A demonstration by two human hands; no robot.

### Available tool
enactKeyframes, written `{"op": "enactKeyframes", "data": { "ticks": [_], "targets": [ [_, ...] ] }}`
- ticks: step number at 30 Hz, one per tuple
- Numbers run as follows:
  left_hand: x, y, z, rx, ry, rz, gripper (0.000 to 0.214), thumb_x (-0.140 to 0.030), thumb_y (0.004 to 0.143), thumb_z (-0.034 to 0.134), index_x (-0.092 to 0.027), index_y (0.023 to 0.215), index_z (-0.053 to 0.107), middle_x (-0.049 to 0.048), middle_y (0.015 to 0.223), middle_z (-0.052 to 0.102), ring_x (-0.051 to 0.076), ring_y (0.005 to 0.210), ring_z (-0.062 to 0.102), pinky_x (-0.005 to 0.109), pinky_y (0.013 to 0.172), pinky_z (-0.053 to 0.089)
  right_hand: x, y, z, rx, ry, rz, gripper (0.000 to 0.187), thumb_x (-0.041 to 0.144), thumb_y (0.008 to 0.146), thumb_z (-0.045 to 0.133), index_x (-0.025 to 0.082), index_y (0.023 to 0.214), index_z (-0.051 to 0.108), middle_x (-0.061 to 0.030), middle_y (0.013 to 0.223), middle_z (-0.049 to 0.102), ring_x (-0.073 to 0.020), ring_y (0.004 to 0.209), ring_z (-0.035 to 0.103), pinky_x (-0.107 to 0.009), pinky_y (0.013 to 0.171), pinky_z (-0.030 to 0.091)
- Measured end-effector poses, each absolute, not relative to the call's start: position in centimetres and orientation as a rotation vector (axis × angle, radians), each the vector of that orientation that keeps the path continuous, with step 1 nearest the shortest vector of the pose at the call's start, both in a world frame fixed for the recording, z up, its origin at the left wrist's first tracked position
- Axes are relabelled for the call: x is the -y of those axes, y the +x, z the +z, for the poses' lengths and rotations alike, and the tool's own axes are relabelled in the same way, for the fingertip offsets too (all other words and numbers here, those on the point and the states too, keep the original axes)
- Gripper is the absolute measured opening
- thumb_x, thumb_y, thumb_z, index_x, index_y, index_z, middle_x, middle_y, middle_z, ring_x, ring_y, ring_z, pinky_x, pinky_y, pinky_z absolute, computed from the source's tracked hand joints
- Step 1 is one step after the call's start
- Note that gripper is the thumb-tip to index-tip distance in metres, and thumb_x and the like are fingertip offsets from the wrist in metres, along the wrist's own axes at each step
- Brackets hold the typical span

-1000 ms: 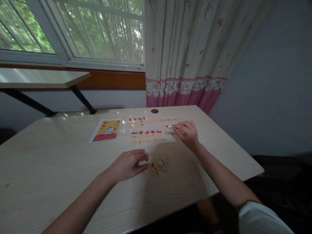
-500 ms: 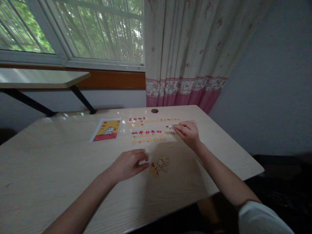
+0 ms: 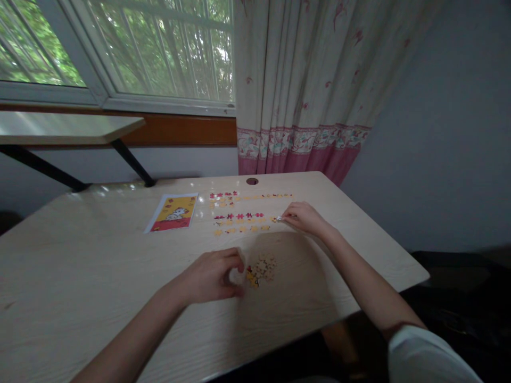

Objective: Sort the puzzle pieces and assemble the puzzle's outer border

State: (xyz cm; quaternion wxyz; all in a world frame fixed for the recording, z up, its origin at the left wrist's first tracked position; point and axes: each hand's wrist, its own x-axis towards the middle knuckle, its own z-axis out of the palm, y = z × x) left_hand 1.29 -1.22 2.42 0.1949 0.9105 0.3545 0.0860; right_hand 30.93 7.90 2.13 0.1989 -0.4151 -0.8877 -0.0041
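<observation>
I log the pile (image 3: pixel 266 264) as landmark: small puzzle pieces, mostly pale, some yellow and a bit of red on its left side. Left hand (image 3: pixel 211 276) just left of the pile, thumb and fingers curved with a gap between, nothing I can make out in it, tips blurred. Right hand (image 3: pixel 306 217) beyond and right of the pile, fingertips pinching a white piece (image 3: pixel 279 218) at the right end of a row; can't tell from here if that piece touches the table (image 3: pixel 99 287).

In the way: pink pieces (image 3: pixel 240 216) and yellow pieces (image 3: pixel 243 230) lined up beyond the pile, more rows past those. Right hand sits close to them. Card (image 3: pixel 171 215) with a yellow and red picture lies beyond and left of the pile. Hole (image 3: pixel 252 181) straight beyond, near the far edge. Past that edge I get curtain (image 3: pixel 299 80), then window (image 3: pixel 167 48) farther left. Shelf (image 3: pixel 59 127) on dark legs, far left beyond the pile. Wall (image 3: pixel 447 133) far right.

Edges: near edge runs on my side of the pile, rounded corner well right of it. Widest room for moving is tabletop left of the pile; a narrower strip lies right, partly under the right forearm.
</observation>
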Motion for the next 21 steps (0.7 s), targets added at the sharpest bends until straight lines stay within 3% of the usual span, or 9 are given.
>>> {"op": "enactKeyframes", "data": {
  "ticks": [6,14,21],
  "targets": [
    [1.06,0.98,2.22,-0.996,2.55,0.246,0.022,-0.037,0.067,0.066,-0.021,0.08,0.059,-0.0014,0.082,0.058,0.013,0.064,0.056,0.022,0.054,0.039,-8.38,30.83,1.0,2.566,-1.165,0.141,0.01,0.021,0.08,0.06,0.017,0.079,0.069,-0.003,0.077,0.067,-0.0121,0.072,0.059,-0.023,0.067,0.039],
    [1.1,0.91,2.32,-0.98,2.583,0.28,0.012,-0.025,0.07,0.061,-0.021,0.081,0.06,-0.0005,0.083,0.058,0.013,0.064,0.056,0.022,0.055,0.041,-8.26,30.62,0.99,2.631,-1.196,0.123,0.008,0.02,0.078,0.062,0.018,0.079,0.07,-0.0034,0.077,0.067,-0.0129,0.074,0.06,-0.023,0.069,0.041],
    [0.76,1.21,2.27,-0.968,2.636,0.409,0.017,-0.023,0.084,0.046,-0.019,0.078,0.062,0.0029,0.079,0.061,0.016,0.072,0.058,0.025,0.063,0.045,-8.26,30.73,1.29,2.608,-1.215,0.016,0.009,0.025,0.077,0.063,0.02,0.082,0.07,-0.0035,0.08,0.068,-0.0142,0.076,0.06,-0.025,0.07,0.04]
  ]
}}
